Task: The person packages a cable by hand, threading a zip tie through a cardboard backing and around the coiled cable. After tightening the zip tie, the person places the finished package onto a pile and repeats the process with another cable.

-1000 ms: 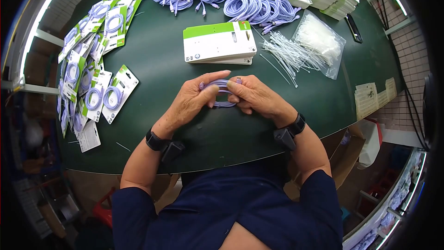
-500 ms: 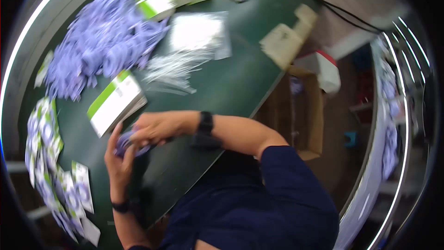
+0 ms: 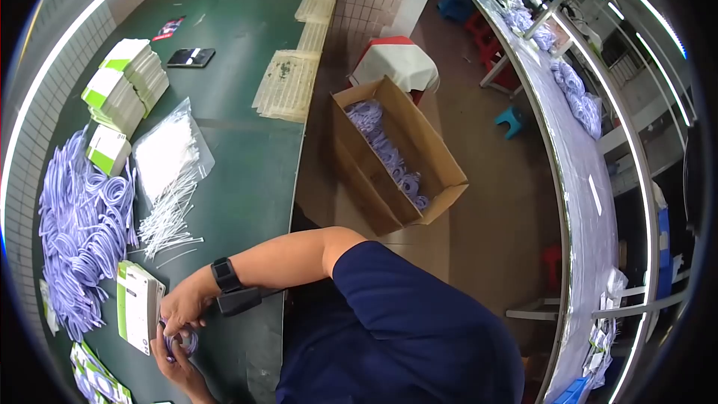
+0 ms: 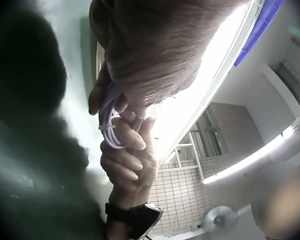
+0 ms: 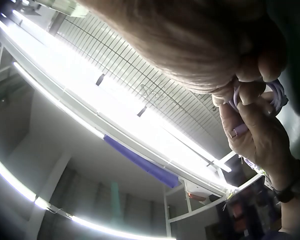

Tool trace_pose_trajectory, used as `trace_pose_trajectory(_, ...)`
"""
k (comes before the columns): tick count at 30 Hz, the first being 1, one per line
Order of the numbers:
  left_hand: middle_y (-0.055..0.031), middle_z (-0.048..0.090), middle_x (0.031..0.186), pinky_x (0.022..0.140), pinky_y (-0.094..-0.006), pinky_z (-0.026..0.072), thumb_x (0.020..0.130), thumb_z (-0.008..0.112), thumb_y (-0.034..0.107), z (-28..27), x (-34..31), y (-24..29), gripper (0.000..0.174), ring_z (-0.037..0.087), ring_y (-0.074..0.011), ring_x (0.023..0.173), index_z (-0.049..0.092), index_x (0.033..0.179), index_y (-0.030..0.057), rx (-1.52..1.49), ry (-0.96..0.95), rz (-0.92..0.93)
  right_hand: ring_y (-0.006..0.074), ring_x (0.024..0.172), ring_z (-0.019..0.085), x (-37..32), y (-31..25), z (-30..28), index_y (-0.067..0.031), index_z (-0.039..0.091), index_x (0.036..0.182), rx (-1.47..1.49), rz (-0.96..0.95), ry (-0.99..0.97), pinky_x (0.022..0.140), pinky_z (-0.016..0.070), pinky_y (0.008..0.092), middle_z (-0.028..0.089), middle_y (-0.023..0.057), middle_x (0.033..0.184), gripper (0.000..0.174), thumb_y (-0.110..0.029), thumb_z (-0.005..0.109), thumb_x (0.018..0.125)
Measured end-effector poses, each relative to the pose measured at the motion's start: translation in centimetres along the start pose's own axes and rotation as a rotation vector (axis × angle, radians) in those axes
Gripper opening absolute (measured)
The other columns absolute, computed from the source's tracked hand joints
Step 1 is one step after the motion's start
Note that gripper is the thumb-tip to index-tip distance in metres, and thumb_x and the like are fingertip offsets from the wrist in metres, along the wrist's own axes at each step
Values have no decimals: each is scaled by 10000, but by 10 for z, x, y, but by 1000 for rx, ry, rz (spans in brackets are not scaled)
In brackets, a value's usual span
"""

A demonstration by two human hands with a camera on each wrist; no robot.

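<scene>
A coiled purple cable point(image 3: 191, 342) is held between both hands low over the green table, beside the stack of cards. My left hand point(image 3: 178, 368) grips the coil from the near side. My right hand point(image 3: 184, 308) pinches it from the other side, fingers bent at its loops. In the left wrist view, a pale band point(image 4: 107, 127) crosses the cable loops. The right wrist view shows a cable plug point(image 5: 238, 131) against the left hand. Parts of the coil are hidden behind the fingers.
White-and-green cards point(image 3: 138, 307) are stacked by the hands. Beyond lie a heap of purple cables point(image 3: 82, 232), loose white cable ties point(image 3: 168, 217), a plastic bag point(image 3: 168, 146) and a phone point(image 3: 191, 57). A cardboard box point(image 3: 441, 164) holding purple cables stands off the table's edge point(image 3: 298, 179).
The head view has swung to the right, bringing the cardboard box and another bench into sight. Both hands still hold the coiled cable, now at the lower left of the view.
</scene>
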State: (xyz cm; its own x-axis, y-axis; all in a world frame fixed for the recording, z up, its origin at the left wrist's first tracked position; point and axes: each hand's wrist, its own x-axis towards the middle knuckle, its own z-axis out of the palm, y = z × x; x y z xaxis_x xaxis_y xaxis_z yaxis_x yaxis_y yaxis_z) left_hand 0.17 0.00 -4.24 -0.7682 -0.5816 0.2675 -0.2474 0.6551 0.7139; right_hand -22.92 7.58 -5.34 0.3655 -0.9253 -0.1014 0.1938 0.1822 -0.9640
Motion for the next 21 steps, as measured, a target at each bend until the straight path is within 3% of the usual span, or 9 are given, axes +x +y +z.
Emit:
trace_pose_trajectory(2, -96, 602, 1032, 855, -365, 518, 1055, 546, 9, 0, -3, 9, 335, 612, -234, 895, 623, 1370, -75, -61, -39, -141, 133, 597, 583, 0, 2, 2, -24, 774, 982, 0, 11, 31, 532, 507, 292, 668, 32, 794, 345, -341, 652, 1045)
trace_pose_trajectory(3, -96, 602, 1032, 855, -365, 518, 1055, 546, 9, 1, -2, 3, 335, 612, -234, 895, 623, 1370, -75, -65, -40, -139, 133, 597, 583, 1, 3, 3, -24, 774, 982, -2, 12, 34, 532, 507, 292, 668, 32, 794, 345, -341, 652, 1045)
trace_pose_trajectory(6, -18, 585, 1015, 622, -230, 371, 1100, 513, 52, 2, -3, -24, 327, 446, -69, 711, 637, 1393, -24, 50, -8, 93, 135, 585, 586, 2, 2, 8, -22, 773, 939, -50, -15, 32, 526, 510, 289, 662, 36, 753, 333, -335, 698, 1023)
trace_pose_trajectory(11, 9, 577, 998, 615, -212, 361, 1110, 533, 74, 9, -2, -26, 335, 435, -49, 700, 637, 1420, -2, -204, 55, -112, 131, 551, 579, 0, -3, 10, -6, 762, 890, -190, -77, 22, 496, 500, 281, 666, 48, 711, 291, -284, 767, 973)
trace_pose_trajectory(15, 8, 626, 1072, 612, -194, 355, 1110, 566, 96, 14, -5, -19, 355, 439, -30, 711, 633, 1450, 20, -365, 163, -146, 126, 515, 565, 1, -4, 8, 11, 748, 863, 1, -70, 59, 461, 482, 280, 681, 59, 694, 245, -218, 814, 920)
trace_pose_trajectory(21, -35, 668, 1249, 610, -195, 364, 1101, 581, 81, 15, 3, -31, 369, 462, -29, 753, 631, 1463, 27, -189, 120, -121, 110, 512, 568, -1, -7, 9, 19, 742, 877, 120, -27, 159, 436, 464, 267, 710, 72, 732, 187, -157, 796, 913)
